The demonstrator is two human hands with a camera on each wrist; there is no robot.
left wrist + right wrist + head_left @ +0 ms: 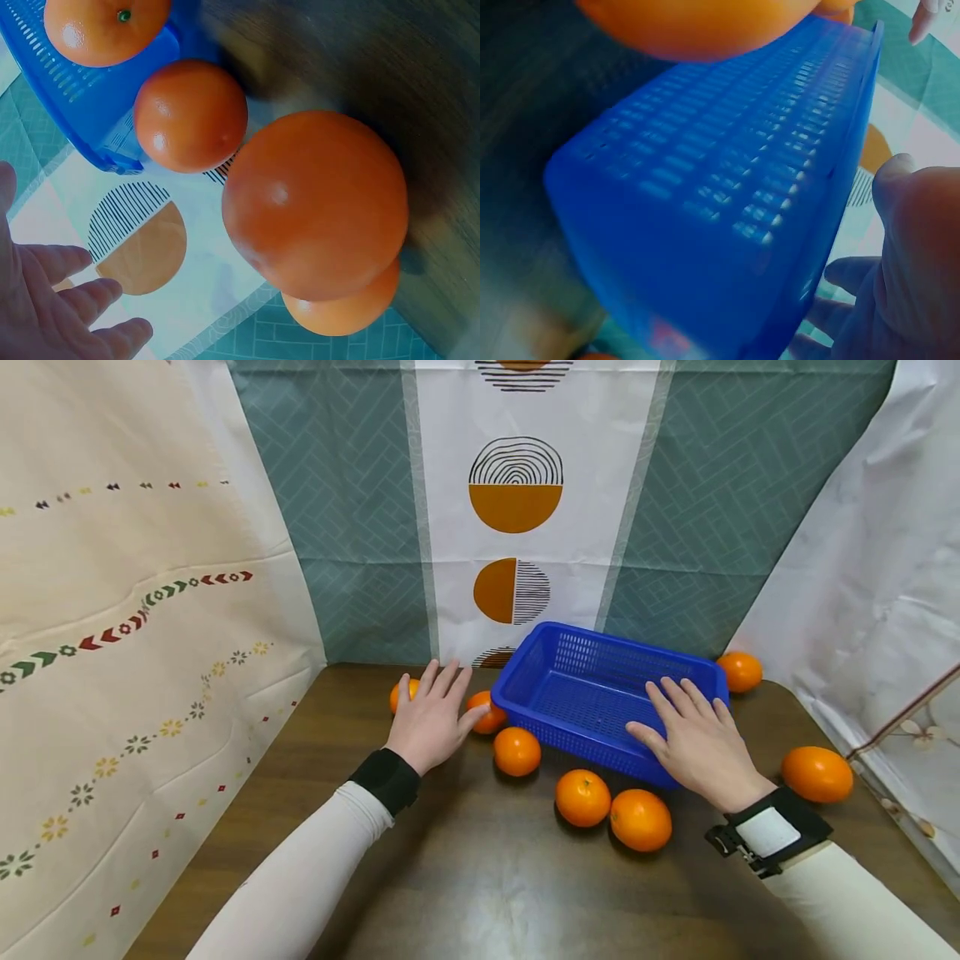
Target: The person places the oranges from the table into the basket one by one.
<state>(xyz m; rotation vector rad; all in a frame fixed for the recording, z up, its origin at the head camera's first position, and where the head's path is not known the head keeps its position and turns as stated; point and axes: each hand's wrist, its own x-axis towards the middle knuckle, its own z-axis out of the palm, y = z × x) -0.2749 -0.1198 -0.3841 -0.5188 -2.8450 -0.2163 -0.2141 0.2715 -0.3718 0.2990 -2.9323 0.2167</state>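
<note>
My left hand (430, 720) hovers with straight, spread fingers over the left part of the table, holding nothing. Partly behind it lies an orange (397, 696); another orange (484, 713) is by its thumb, against the basket's left corner. A nearer orange (517, 752) sits in front of the basket. In the left wrist view, a large close orange (315, 206) fills the middle, beside the spread fingers. My right hand (701, 743), fingers extended, is above the right end of a blue plastic basket (585, 737). In the right wrist view, the basket's perforated side (682, 180) is left of that hand.
Two oranges touch before the basket, the left orange (582, 797) and the right orange (641, 820). An orange (740, 672) lies behind the basket's right end, another orange (817, 774) at the right table edge. Patterned cloths (517, 410) hang around the wooden table (480, 893).
</note>
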